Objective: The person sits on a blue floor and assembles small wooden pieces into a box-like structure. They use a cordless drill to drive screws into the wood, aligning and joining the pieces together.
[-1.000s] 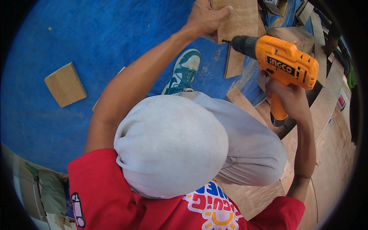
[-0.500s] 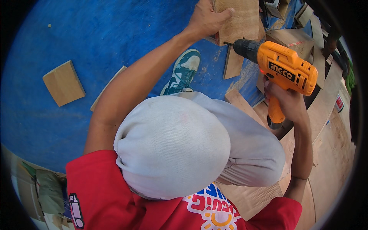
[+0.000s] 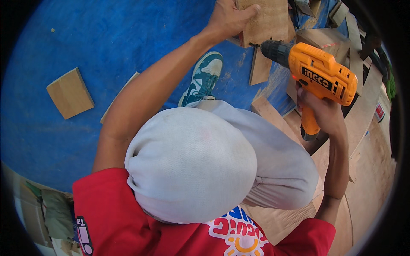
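In my right hand is an orange and black cordless drill, gripped by its handle and lying across the upper right. Its chuck points left, and the dark bit at its tip meets the near edge of a wooden block; whether the bit has entered the wood I cannot tell. My left hand is closed on that block's left side, thumb laid over its top face. The block's far end runs out of the picture, and the left fingertips are hidden behind the wood.
A square wood piece lies on the blue tarp at left. My green and white shoe rests between my arms. Wooden offcuts and plywood sheets spread along the right, with sawdust on the tarp.
The drill has shifted slightly to the right, its bit still at the block's edge. The block has moved up a little in the picture; my left hand keeps its hold.
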`<control>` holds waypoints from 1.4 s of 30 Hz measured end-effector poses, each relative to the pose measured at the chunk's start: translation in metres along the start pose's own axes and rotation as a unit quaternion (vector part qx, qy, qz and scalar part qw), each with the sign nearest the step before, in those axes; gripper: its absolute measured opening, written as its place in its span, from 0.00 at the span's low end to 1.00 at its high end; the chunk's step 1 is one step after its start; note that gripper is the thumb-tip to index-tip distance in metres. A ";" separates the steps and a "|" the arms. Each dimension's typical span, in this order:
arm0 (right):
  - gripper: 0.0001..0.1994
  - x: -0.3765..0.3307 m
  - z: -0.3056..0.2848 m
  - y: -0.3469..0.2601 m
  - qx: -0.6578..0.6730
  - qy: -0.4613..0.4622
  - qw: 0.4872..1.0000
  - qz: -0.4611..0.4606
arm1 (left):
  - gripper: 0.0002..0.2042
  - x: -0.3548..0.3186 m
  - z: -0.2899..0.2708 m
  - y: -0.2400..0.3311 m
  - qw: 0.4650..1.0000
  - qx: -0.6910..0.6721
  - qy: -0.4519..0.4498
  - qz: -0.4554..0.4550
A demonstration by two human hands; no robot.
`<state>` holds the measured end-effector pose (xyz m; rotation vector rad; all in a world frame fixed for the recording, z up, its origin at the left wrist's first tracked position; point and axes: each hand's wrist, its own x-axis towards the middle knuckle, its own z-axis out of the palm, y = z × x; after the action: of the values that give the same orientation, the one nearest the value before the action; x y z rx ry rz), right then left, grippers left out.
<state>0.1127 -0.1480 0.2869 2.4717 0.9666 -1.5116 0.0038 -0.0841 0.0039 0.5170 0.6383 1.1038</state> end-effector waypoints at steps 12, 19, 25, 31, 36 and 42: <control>0.13 -0.002 -0.007 0.002 -0.010 -0.014 1.000 -0.003 | 0.18 -0.001 -0.001 0.002 1.000 0.017 0.000 -0.004; 0.14 -0.006 -0.009 0.003 -0.005 0.005 1.000 -0.007 | 0.18 0.001 -0.001 -0.001 1.000 0.001 -0.005 0.005; 0.14 -0.007 -0.013 0.006 -0.008 -0.002 1.000 -0.022 | 0.19 0.001 0.001 -0.003 1.000 -0.011 -0.005 -0.001; 0.15 -0.006 -0.016 0.003 -0.005 -0.006 1.000 -0.016 | 0.19 0.000 0.000 0.000 1.000 0.016 -0.004 -0.010; 0.17 -0.006 -0.015 -0.002 0.006 0.010 1.000 -0.014 | 0.18 0.000 0.000 0.002 1.000 0.020 0.006 -0.006; 0.17 -0.008 -0.015 -0.005 -0.004 0.006 1.000 -0.009 | 0.18 0.000 -0.001 0.002 0.999 0.043 0.010 -0.012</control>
<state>0.1193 -0.1421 0.3020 2.4760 0.9972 -1.4971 0.0024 -0.0837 0.0046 0.5718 0.7094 1.0631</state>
